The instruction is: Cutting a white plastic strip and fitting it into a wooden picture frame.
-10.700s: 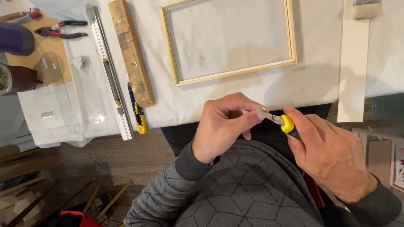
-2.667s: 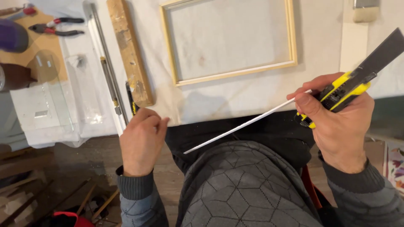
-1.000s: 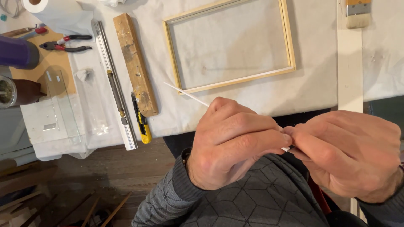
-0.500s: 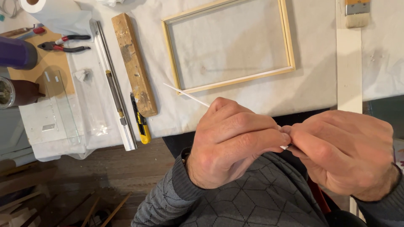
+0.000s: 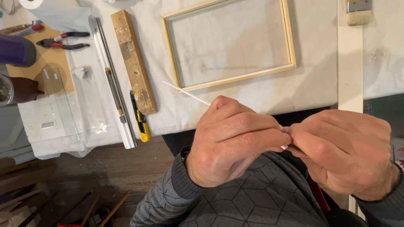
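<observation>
Below the wooden frame [image 5: 229,46], the left hand [image 5: 235,143] and right hand [image 5: 341,153] pinched a thin white strip [image 5: 185,93], fingers pressed together; seemingly trimming it, needing steady grip next.

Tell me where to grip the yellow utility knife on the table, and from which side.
Grip the utility knife around its yellow handle end, coming from the table's near edge. It lies flat pointing away from the person, wedged between the wooden block and the metal rail, so sideways access looks tight.
</observation>
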